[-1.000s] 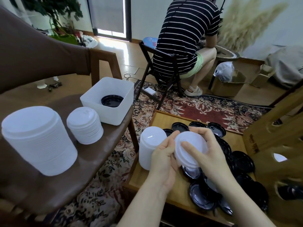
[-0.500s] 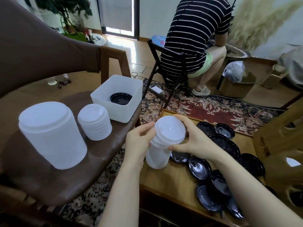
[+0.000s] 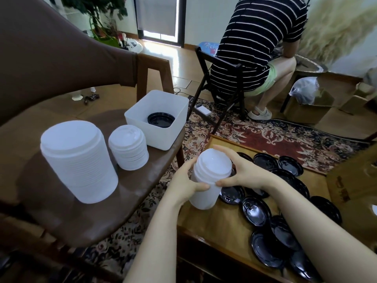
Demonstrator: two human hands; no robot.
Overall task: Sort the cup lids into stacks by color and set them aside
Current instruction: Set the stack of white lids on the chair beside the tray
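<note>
White lid stack [image 3: 206, 186] upright, axis vertical, L hand [image 3: 186, 185] & R hand [image 3: 241, 173] fingers curled round it

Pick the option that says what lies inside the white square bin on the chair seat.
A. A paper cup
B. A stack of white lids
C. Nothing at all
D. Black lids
D: black lids sit on the bottom of the white square bin, while the white lid stacks stand outside it on the chair seat.
</note>
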